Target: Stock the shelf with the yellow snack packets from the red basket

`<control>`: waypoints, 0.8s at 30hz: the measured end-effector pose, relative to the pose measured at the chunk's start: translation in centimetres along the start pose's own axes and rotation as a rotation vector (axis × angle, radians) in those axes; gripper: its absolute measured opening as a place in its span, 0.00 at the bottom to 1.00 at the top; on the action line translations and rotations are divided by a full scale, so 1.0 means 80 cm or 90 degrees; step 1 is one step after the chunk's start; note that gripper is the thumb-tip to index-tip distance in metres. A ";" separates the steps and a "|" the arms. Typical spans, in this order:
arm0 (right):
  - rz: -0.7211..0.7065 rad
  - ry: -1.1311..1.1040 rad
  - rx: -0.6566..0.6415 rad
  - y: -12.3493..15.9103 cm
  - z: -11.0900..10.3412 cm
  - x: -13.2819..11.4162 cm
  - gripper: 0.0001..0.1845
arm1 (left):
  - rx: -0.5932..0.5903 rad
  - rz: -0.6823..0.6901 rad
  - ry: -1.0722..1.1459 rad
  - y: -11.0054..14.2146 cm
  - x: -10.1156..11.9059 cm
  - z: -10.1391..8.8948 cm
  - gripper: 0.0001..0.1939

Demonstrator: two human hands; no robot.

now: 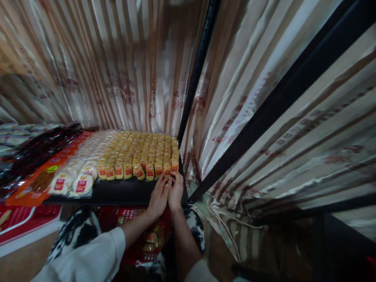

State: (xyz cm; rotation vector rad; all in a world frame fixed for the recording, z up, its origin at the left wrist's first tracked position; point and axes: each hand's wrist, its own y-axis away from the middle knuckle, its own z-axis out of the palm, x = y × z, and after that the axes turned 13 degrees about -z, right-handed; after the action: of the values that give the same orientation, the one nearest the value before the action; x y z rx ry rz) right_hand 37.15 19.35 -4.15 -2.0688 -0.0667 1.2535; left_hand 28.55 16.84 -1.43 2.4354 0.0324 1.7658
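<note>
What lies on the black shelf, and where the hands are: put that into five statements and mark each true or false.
1. The left hand and right hand are at opposite ends of the black shelf. False: they are close together near its right end.
2. The yellow packets stand in rows. True.
3. The round white packs lie between the yellow packets and the orange packaging. True.
4. The front yellow packets carry plain blue labels. False: their labels are red.
5. A red basket shows below the shelf's front edge. True.
</note>
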 end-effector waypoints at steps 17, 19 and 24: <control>-0.007 0.078 -0.052 0.002 0.002 0.006 0.21 | -0.016 0.069 -0.051 -0.010 -0.019 0.004 0.24; -0.011 0.084 -0.045 0.002 0.001 0.006 0.21 | -0.001 0.071 -0.048 -0.010 -0.019 0.004 0.23; -0.041 0.088 -0.012 0.001 -0.004 0.005 0.18 | 0.081 0.071 0.049 0.022 0.027 -0.009 0.15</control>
State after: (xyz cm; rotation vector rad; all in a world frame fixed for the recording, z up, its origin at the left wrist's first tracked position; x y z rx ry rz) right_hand 37.61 19.23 -4.42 -2.1467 -0.0821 1.0716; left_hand 28.46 15.37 1.04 2.5013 0.0171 1.9613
